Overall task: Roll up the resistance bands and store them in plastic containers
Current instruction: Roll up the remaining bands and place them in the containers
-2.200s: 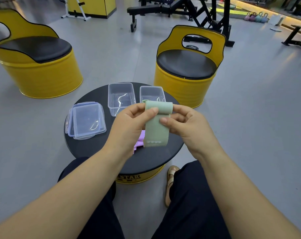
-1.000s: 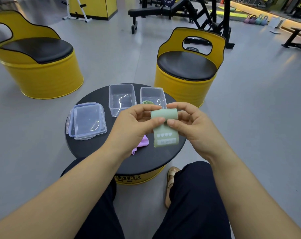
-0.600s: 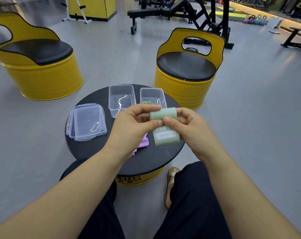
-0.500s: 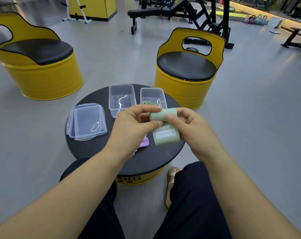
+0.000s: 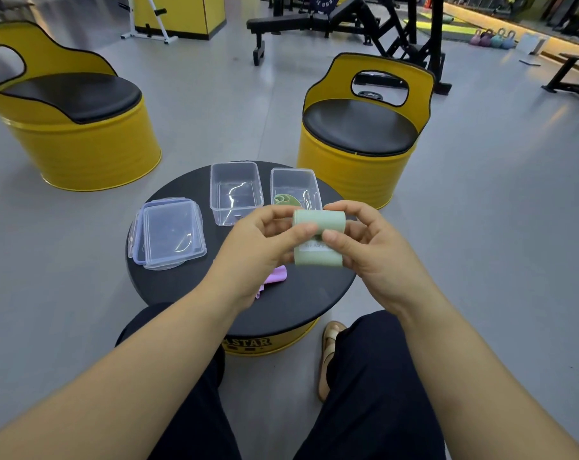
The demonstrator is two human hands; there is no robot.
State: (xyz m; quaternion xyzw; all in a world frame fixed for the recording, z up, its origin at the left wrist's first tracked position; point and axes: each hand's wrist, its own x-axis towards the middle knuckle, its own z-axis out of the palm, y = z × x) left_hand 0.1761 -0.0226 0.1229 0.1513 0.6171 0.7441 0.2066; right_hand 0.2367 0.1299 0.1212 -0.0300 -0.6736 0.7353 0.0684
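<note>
Head view, seated person at a low table in a gym. A grey floor (image 5: 215,104) fills the scene. Two yellow drum chairs with black seat pads stand on it, one at far left (image 5: 82,137) and one beyond the table on the right (image 5: 357,161). A round black-topped table (image 5: 301,293) stands between the person's knees.

On the table's left part lies a stack of clear lids (image 5: 172,234). Toward the far edge stand two clear plastic containers side by side: the left container (image 5: 235,194) holds nothing visible, and the right container (image 5: 293,171) holds a rolled darker green band (image 5: 286,200).

Both hands are raised above the near half of the table. The left hand (image 5: 258,247) and the right hand (image 5: 371,250) each pinch one end of a pale green band (image 5: 318,222) between thumb and curled fingers. The band's upper part is wound into a roll lying crosswise between the hands. A short free tail hangs below the roll and bears a white label, too blurred to read.

A purple band (image 5: 276,275) lies on the tabletop, partly hidden under the left hand.
</note>
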